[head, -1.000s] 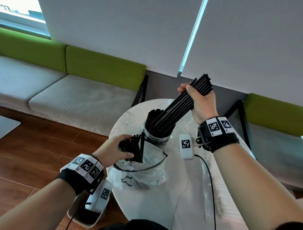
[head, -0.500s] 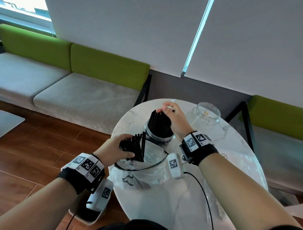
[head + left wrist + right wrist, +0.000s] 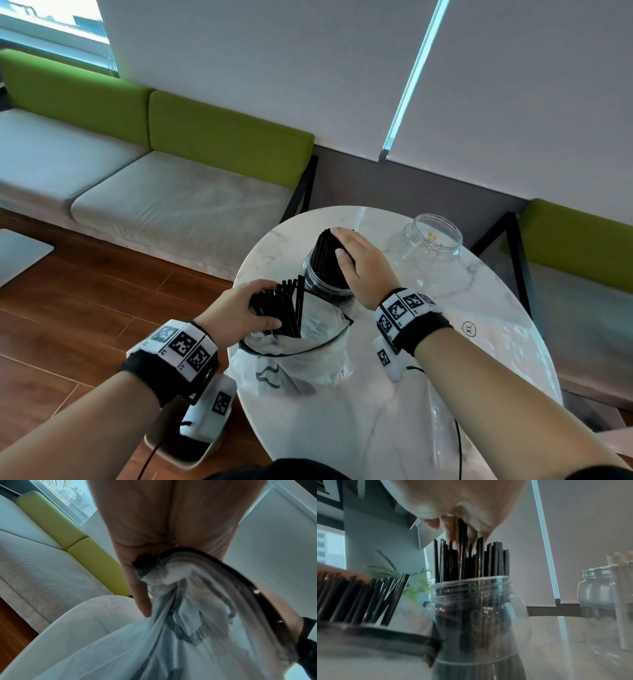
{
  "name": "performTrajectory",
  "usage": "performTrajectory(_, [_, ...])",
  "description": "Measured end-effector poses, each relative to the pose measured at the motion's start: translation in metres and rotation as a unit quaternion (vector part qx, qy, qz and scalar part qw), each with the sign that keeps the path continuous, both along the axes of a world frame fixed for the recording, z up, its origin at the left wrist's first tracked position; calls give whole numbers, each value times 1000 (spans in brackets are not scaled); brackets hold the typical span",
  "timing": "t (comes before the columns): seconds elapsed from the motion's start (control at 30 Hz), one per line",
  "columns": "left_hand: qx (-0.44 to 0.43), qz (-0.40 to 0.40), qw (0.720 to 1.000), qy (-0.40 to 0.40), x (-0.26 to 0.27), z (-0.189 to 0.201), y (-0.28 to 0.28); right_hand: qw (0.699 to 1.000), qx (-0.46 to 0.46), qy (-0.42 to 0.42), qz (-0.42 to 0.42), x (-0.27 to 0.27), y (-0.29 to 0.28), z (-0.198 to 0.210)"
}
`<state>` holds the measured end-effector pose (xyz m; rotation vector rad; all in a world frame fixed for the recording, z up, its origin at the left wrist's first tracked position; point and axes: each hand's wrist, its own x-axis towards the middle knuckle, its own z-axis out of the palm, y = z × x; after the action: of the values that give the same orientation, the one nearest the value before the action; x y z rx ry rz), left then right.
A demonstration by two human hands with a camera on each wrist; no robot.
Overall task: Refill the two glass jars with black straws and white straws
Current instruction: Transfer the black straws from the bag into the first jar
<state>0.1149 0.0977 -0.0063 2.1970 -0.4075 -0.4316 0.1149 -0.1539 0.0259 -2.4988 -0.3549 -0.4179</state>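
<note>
A bundle of black straws (image 3: 328, 255) stands in the near glass jar (image 3: 325, 286) at the centre of the head view, on the round marble table (image 3: 445, 342). The right hand (image 3: 363, 263) lies over the straw tops, its fingers (image 3: 452, 530) fairly straight and pointing down among the straw ends, thumb against the side of the bundle; whether it pinches any single straw cannot be told. Lower left of the jar, the left hand (image 3: 239, 311) has its fingers curled around a second bunch of black straws (image 3: 284, 305) that sticks up out of a white plastic bag (image 3: 301, 366), gathering bag and straws together. The second glass jar (image 3: 430, 246) stands open at the upper right of the table, well apart from both hands.
</note>
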Motion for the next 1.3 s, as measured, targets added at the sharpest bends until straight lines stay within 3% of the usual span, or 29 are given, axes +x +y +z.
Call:
performTrajectory(0.2, [-8, -5, 1000, 10, 0, 2, -2, 975, -216, -1, 58, 5, 2, -14])
performTrajectory(0.37, [-2, 1, 1000, 5, 1, 0, 0, 963, -267, -22, 28, 14, -7, -15])
performTrajectory(0.5, [-1, 3, 1000, 5, 1, 1, 0, 968, -252, 6, -7, 15, -11, -12])
performTrajectory(0.6, [4, 0, 1000, 4, 2, 1, -1, 980, -164, 73, -89, 21, -11, -7])
performTrajectory(0.67, [4, -2, 1000, 5, 2, 1, -2, 982, -107, 121, -99, 23, -8, -6])
performTrajectory(0.77, [7, -1, 1000, 6, 2, 1, -3, 987, -67, 105, -104, 29, -3, -4])
performTrajectory(0.9, [-4, 3, 1000, 12, 2, 1, -3, 979, -114, 96, -139, 36, 2, -5])
performTrajectory(1.03, [-3, 6, 1000, 14, 3, 2, -1, 987, -76, 25, -140, 41, 0, -6])
performTrajectory(1.3, [-3, 5, 1000, 26, 3, 3, -2, 969, -204, 99, -96, 47, 9, -2])
